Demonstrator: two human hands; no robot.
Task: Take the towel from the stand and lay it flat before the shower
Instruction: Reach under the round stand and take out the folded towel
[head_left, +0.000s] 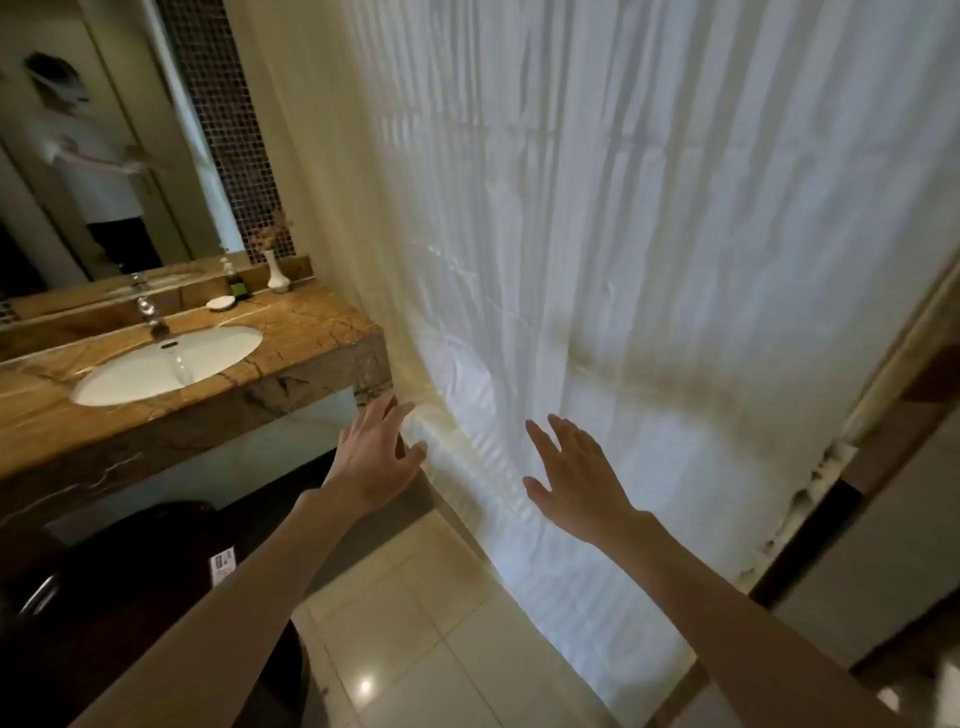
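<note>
Towel: not identifiable in this view; its place cannot be told.

Left hand: fingers straight and spread wide, holding nothing. The fingertips and thumb appear to touch the gathered, yellowed left edge of the white translucent shower curtain.

Right hand: fingers straight and splayed, holding nothing, palm turned to the curtain's pleats. Whether it touches the fabric cannot be told.

Curtain, beyond the fingertips: hangs in long folds to the floor. A brownish stain band runs across it just above the right fingers.

Brown veined marble counter: its corner stands just beyond the left fingertips.

Containers on the counter, further left of the left fingers:
- white oval sunken basin, under a chrome tap;
- small white soap dish, contents too small to tell;
- dark bottle, beside the dish;
- slim white vase, holding a sprig of dried pinkish flowers.

Wall mirror: above the counter, showing a blurred reflection of the person in a white top. A strip of dark mosaic tile borders it.

Cream glossy floor tiles: below both wrists.

Dark glossy rounded fixture: under the left forearm, bearing a white label.
</note>
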